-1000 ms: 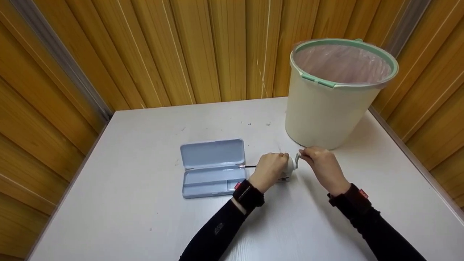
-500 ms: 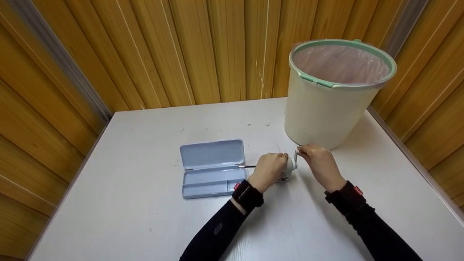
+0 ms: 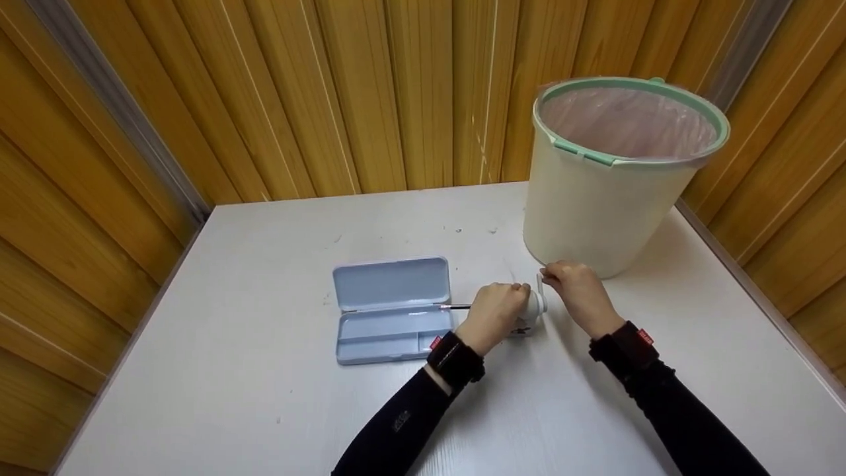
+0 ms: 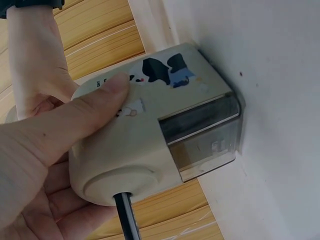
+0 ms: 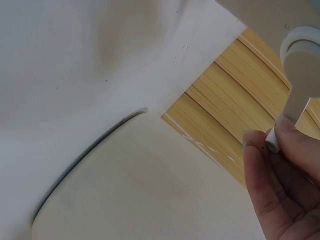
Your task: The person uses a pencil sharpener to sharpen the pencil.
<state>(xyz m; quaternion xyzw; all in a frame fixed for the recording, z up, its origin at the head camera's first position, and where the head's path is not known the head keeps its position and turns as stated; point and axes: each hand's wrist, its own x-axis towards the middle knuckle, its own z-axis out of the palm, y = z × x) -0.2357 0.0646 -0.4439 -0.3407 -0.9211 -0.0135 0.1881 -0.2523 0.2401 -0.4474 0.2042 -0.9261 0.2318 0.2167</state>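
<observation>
Hands working together: left hand (image 3: 497, 309) is gripping a pencil sharpener (image 4: 160, 135) on the surface (image 3: 264, 396) while right hand (image 3: 577, 289) is pinching its crank (image 5: 299, 80).

Sharpener (image 3: 532, 311) mostly hidden behind left hand (image 3: 497, 312) in head view; print on its side too small to tell there. Pencil (image 3: 456, 306) tip hidden inside sharpener. Crank (image 5: 299, 80) cut off by right wrist picture's edge. Bin (image 3: 615, 175) inside blurred by liner, contents unreadable. Right hand (image 3: 578, 291) grip on crank too small in head view.
</observation>
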